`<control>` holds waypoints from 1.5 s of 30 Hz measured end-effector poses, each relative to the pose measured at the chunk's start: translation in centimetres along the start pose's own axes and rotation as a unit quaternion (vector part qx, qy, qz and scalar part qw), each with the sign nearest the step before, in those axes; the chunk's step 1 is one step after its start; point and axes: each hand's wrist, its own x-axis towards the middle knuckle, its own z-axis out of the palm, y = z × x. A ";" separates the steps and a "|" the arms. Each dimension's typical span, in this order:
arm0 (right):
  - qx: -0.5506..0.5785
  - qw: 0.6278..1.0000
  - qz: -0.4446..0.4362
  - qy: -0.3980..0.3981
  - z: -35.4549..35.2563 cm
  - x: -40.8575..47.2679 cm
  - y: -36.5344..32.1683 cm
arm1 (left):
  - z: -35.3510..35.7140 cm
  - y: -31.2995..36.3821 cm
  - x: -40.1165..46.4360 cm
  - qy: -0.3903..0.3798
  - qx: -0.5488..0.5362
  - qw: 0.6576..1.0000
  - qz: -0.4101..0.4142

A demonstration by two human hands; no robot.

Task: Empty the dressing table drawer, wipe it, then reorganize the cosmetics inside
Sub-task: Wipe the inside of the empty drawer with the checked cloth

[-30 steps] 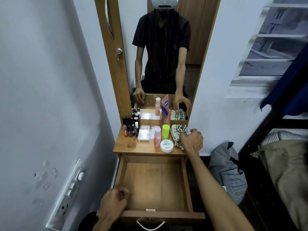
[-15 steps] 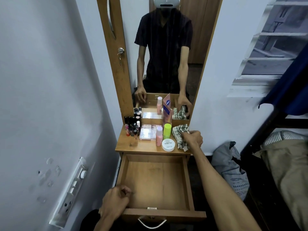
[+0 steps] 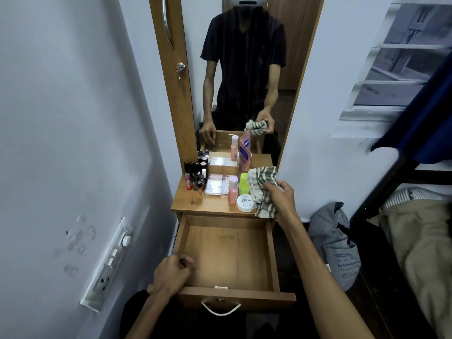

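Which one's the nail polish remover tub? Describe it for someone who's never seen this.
On the dressing table top, above the open drawer, look at the front edge. The tub is the flat white round one left of the striped cloth, the only low disc among upright bottles.

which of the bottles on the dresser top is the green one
The short lime-green bottle, standing between the pink bottle and the striped cloth.

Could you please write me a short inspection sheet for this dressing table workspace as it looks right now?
Surface: dressing table top, wooden, crowded at the back.
Job's things: drawer pulled open, empty; striped cloth lifted; cosmetics, pink bottle, green bottle, white jar on top.
Clutter: grey bag on floor.
Grippers: right hand grips cloth; left hand curled at drawer's left wall.
Cables: nothing seen.
Surroundings: mirror, switch panel.
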 end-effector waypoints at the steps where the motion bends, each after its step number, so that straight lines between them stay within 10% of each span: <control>1: 0.020 1.000 0.011 -0.020 0.1 -1.0 0.0 | 0.1 -0.1 0.1 -0.002 0.000 1.000 -0.001; 11: 0.025 0.987 0.134 -0.089 -0.8 -7.0 4.3 | 0.6 2.8 0.1 0.007 -0.110 0.993 0.050; 15: -0.117 0.989 0.059 -0.064 -2.1 -8.0 6.0 | 1.7 5.7 0.2 -0.002 -0.160 0.984 0.074; 19: -0.427 0.893 -0.143 0.017 -2.7 -8.2 7.1 | 3.5 7.6 0.8 -0.030 -0.141 0.982 0.118; 26: -0.588 0.728 -0.352 -0.042 -2.1 -4.9 8.4 | 4.1 7.3 2.7 0.011 0.040 0.985 0.170; 36: -0.763 0.596 -0.237 -0.087 1.2 -2.1 12.1 | 2.2 0.9 5.7 0.074 0.177 0.967 0.166; 45: -0.611 0.792 -0.019 -0.001 3.2 -0.8 13.2 | 0.7 -2.9 7.0 0.079 0.001 0.984 0.159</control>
